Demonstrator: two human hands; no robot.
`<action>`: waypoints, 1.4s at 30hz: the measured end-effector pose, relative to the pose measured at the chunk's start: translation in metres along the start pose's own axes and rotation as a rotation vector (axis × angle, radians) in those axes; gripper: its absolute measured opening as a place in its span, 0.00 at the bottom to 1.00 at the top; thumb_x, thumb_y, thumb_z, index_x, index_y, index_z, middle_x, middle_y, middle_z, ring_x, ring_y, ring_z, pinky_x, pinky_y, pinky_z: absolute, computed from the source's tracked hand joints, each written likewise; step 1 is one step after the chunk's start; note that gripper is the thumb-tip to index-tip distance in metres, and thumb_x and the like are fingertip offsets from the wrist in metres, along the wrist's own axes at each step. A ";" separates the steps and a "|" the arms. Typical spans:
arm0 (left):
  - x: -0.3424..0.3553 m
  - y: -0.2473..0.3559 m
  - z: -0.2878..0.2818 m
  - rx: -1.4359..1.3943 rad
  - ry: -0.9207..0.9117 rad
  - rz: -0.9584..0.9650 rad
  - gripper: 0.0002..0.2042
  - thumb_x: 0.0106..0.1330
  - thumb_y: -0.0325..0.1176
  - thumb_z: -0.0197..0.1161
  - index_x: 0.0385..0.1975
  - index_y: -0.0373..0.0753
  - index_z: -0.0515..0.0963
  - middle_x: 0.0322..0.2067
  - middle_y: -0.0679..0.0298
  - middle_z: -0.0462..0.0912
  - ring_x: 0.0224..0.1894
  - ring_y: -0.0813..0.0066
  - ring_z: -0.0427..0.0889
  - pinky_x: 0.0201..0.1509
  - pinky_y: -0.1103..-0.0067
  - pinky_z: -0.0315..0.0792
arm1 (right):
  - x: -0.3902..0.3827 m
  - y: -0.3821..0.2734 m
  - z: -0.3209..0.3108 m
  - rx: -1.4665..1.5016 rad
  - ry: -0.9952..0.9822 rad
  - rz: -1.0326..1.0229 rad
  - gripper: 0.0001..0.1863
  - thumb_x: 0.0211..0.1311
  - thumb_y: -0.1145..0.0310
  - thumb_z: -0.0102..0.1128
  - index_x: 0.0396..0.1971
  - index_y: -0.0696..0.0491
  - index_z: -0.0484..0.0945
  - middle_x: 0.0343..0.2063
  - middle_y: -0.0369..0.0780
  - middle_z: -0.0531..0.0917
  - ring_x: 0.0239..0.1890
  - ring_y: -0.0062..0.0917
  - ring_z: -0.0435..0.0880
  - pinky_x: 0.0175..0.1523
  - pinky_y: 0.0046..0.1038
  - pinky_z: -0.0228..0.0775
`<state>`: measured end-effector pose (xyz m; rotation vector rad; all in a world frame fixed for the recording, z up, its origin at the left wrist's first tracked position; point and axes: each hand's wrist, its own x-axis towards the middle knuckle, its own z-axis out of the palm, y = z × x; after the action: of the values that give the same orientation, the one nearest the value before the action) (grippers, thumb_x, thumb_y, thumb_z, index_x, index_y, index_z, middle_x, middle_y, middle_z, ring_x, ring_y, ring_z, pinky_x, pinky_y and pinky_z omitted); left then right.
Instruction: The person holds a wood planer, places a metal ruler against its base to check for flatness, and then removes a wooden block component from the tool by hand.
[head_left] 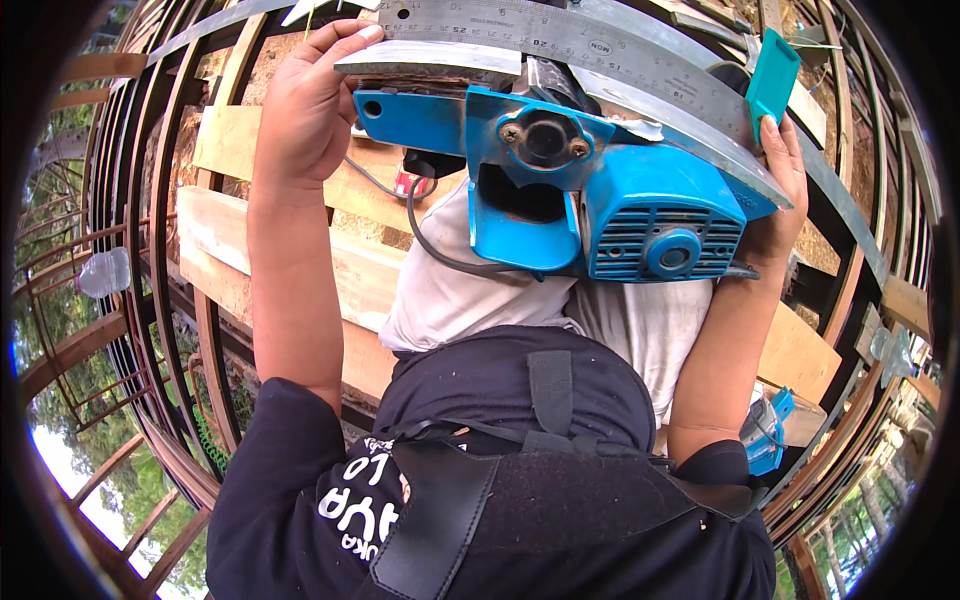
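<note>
A blue power planer (660, 220) with a vented housing and a black cord (445, 255) sits across my lap. A steel ruler (560, 40) lies along the planer's metal sole (430, 60). My left hand (305, 130) is closed on the planer's left end, its thumb tip at the ruler's edge. My right hand (780, 185) grips the right end, with the thumb against a flat turquoise plastic piece (772, 75) that stands up beside the ruler's end. The fingers of that hand are partly hidden behind the planer.
Loose pale boards (210, 225) lie beneath me over dark metal bars. A red can (410, 183) is behind the planer's cord. A plastic bottle (105, 272) is at left, and another blue tool (760, 440) is beside my right elbow. Trees show past the railings.
</note>
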<state>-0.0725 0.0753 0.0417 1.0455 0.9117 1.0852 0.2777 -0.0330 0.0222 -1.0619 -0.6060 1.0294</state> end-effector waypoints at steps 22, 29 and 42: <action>-0.001 0.002 0.004 0.007 0.010 -0.002 0.07 0.64 0.29 0.61 0.40 0.36 0.75 0.32 0.64 0.81 0.30 0.81 0.82 0.28 0.88 0.75 | 0.000 0.001 0.000 -0.003 0.012 0.010 0.24 0.61 0.67 0.57 0.54 0.63 0.69 0.44 0.47 0.80 0.44 0.32 0.81 0.50 0.32 0.74; 0.000 0.002 0.003 0.010 -0.003 0.000 0.07 0.64 0.29 0.60 0.39 0.36 0.75 0.32 0.64 0.82 0.31 0.81 0.82 0.30 0.87 0.76 | 0.000 0.001 0.000 -0.015 0.017 0.000 0.23 0.61 0.66 0.57 0.53 0.63 0.69 0.44 0.47 0.80 0.44 0.32 0.82 0.50 0.31 0.74; -0.001 0.002 0.002 -0.024 0.003 -0.012 0.08 0.63 0.27 0.61 0.40 0.34 0.74 0.34 0.63 0.81 0.35 0.81 0.82 0.36 0.87 0.76 | 0.002 0.003 -0.004 -0.011 0.001 0.007 0.21 0.62 0.66 0.57 0.52 0.62 0.71 0.43 0.45 0.81 0.42 0.29 0.82 0.49 0.29 0.75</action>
<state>-0.0714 0.0741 0.0444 1.0180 0.9040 1.0857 0.2809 -0.0324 0.0179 -1.0746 -0.6075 1.0327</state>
